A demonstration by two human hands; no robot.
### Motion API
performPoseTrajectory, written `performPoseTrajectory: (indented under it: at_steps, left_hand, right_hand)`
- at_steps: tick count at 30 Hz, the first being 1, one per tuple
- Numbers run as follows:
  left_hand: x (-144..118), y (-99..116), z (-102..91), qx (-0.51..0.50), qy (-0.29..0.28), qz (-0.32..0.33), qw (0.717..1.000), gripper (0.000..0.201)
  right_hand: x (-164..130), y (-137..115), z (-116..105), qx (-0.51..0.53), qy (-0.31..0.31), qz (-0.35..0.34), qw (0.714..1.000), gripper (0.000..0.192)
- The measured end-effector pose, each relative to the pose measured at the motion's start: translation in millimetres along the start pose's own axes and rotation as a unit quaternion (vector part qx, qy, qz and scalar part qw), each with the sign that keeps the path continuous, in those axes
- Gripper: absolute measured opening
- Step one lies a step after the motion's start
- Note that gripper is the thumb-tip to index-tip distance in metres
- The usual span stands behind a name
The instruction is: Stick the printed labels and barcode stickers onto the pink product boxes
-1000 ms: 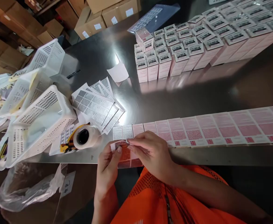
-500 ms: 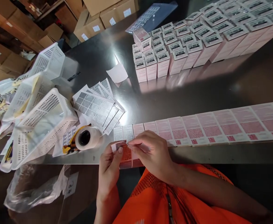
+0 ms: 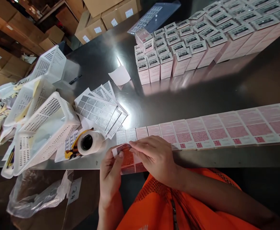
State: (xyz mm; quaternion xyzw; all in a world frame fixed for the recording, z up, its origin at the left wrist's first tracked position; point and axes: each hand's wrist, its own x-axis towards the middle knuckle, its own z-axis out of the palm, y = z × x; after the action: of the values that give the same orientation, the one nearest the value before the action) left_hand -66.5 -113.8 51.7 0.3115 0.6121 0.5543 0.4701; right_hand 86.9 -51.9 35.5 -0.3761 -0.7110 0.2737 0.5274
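Note:
My left hand [image 3: 111,172] grips a glossy sticker sheet [image 3: 128,162], thumb on top, near the table's front edge. The sheet has a pale strip at its upper left and looks orange, like my vest. At its upper edge, the thumb and forefinger of my right hand [image 3: 154,158] are pinched together; a label there seems to be lifting, partly hidden by the fingers. Just beyond my hands runs a row of flat pink boxes [image 3: 204,132] laid side by side. The leftmost boxes carry grey printed labels [image 3: 131,135].
Upright pink boxes [image 3: 166,68] with barcode tops stand packed at the back right. Left of my hands lie a tape roll [image 3: 95,145], fanned label sheets [image 3: 96,110] and white perforated baskets [image 3: 44,134]. A blank paper [image 3: 119,76] and a marker [image 3: 75,79] lie farther back.
My left hand and the sheet have shifted slightly left, showing more of the sheet. My right fingers stay pinched at its upper edge. The boxes stay put.

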Motion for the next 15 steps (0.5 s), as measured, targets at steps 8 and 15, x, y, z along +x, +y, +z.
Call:
performPoseTrajectory:
  at_steps: [8, 15]
  left_hand:
    - [-1.7, -0.2, 3.3, 0.005, 0.008, -0.002, 1.0, 0.017]
    - [-4.8, 2.2, 10.0, 0.061, 0.008, 0.037, 0.997, 0.028]
  right_hand:
    - [5.8, -1.5, -0.5, 0.096, 0.012, 0.118, 0.988, 0.022]
    - [12.4, -4.9, -4.3, 0.183, -0.032, 0.21, 0.96, 0.016]
